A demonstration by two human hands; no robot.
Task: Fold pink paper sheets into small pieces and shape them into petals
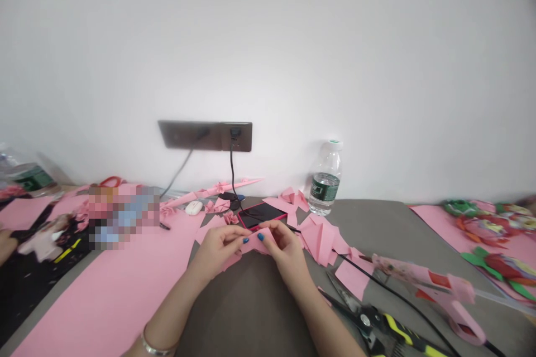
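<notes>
Both hands meet at the middle of the grey table, pinching one small piece of pink paper (pixel 254 242) between them. My left hand (pixel 220 248) grips its left side with thumb and fingers. On the paper's right side, my right hand (pixel 280 241) pinches with the blue-nailed thumb on top. Just behind the hands lies a dark-screened phone (pixel 263 214) with a pink-red edge. Folded pink paper pieces (pixel 320 239) lie right of my right hand, and a large pink sheet (pixel 121 284) spreads to the left.
Pliers-like shears (pixel 365 321) and a pink glue gun (pixel 433 284) with a black cord lie at the right. A water bottle (pixel 325 178) stands by the wall. A white case (pixel 194 207) sits back left. Coloured paper flowers (pixel 498 228) are far right; part of another person's hand (pixel 6 245) shows far left.
</notes>
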